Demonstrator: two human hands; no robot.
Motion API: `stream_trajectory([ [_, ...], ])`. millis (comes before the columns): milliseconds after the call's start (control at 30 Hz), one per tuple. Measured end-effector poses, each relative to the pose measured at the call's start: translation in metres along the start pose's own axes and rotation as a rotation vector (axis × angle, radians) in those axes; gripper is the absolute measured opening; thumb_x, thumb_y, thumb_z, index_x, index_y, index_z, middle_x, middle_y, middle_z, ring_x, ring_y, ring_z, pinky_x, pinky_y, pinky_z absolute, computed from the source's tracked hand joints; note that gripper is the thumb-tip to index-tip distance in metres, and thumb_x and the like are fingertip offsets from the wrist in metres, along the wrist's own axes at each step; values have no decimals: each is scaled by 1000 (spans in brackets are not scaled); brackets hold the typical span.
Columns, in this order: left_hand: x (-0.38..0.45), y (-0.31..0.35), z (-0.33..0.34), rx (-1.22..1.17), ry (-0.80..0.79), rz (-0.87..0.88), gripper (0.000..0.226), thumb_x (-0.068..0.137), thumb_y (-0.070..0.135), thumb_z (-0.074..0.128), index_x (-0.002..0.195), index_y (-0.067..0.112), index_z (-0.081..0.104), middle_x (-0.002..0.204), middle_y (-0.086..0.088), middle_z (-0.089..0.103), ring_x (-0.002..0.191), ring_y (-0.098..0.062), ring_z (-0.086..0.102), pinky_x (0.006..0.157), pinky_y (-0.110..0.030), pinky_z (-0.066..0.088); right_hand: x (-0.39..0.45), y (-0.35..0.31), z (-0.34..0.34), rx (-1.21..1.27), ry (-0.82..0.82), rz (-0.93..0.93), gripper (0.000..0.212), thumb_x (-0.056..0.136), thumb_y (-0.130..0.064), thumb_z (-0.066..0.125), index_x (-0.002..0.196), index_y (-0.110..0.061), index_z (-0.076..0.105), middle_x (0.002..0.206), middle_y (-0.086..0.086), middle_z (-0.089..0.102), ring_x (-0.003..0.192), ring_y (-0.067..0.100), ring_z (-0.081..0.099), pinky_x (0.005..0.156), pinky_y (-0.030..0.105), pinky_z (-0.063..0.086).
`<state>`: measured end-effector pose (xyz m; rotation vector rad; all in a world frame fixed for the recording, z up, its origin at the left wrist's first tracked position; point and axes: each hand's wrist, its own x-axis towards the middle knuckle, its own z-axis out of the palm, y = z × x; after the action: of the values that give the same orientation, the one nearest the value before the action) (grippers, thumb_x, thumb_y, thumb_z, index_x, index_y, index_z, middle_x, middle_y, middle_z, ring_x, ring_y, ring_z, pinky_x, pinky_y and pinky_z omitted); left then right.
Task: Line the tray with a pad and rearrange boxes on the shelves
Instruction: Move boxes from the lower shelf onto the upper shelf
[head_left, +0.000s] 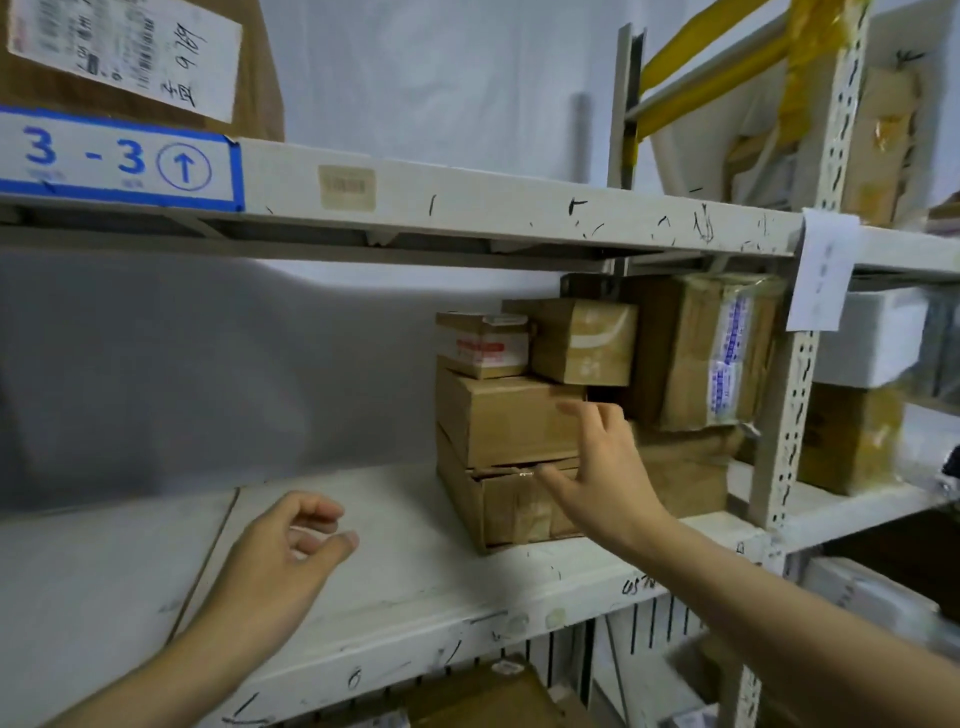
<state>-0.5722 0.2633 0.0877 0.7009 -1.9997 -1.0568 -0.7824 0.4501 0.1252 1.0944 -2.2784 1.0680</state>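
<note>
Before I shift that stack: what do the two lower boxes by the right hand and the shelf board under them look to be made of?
The two stacked boxes look like plain brown corrugated cardboard, matte; the lower box has a crushed, gaping top edge and clear tape. The shelf board looks like painted metal or coated board, off-white, scuffed and pen-marked; which one cannot be told. The right hand is spread at the stack.
</note>
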Motion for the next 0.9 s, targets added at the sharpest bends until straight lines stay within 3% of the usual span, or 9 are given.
stream_trajectory([
  [133,3,4,7,-9,-60,-112,18,85,16,75,98,18,63,101,-5,66,92,-24,64,84,-40,51,6,20,2,127,7,164,78,82,-35,73,147,-17,32,144,6,32,134,23,34,111,42,38],
  [267,18,20,7,-84,-91,-174,30,84,32,75,108,21,60,107,-5,68,95,-20,66,81,-33,52,25,26,1,229,75,257,99,77,-45,79,151,-16,22,150,9,26,139,26,28,114,45,34],
  [400,52,32,18,-147,-154,-207,90,54,75,78,125,24,55,113,-2,67,100,-19,67,99,-43,51,55,26,-9,143,218,226,116,71,-58,79,156,-18,10,156,11,19,145,29,20,119,46,23],
  [500,90,46,38,-232,-159,-193,117,40,83,72,138,22,50,117,-4,62,102,-19,65,100,-41,52,85,21,-17,9,326,144,116,71,-62,77,156,-19,10,158,12,18,146,30,17,119,47,21],
  [600,126,68,60,-338,-177,-178,115,59,79,70,150,19,35,125,-5,56,113,-22,60,104,-41,49,115,15,-19,-87,345,149,116,74,-64,72,158,-17,7,161,14,14,148,32,14,120,47,19],
  [700,158,83,79,-461,-193,-197,122,60,81,68,157,24,21,154,-7,38,136,-30,44,114,-47,38,137,10,-14,-174,339,215,116,73,-72,68,156,-14,11,161,18,15,148,36,15,118,49,20],
  [767,177,90,89,-536,-215,-205,121,63,81,67,158,24,19,158,-6,34,139,-31,38,115,-44,34,145,10,-9,-247,333,263,115,71,-77,64,154,-14,17,160,19,17,146,38,17,117,50,20],
  [833,190,98,98,-581,-230,-227,116,66,79,65,156,19,23,152,-2,40,134,-27,41,107,-36,36,150,13,-6,-295,330,285,114,69,-80,63,152,-14,22,159,19,18,146,38,17,117,50,21],
  [900,204,105,106,-646,-262,-240,84,77,69,61,139,16,43,112,1,54,100,-22,52,86,-30,43,154,17,-6,-321,348,284,112,67,-82,63,150,-16,26,157,19,20,144,39,18,115,50,22],
])
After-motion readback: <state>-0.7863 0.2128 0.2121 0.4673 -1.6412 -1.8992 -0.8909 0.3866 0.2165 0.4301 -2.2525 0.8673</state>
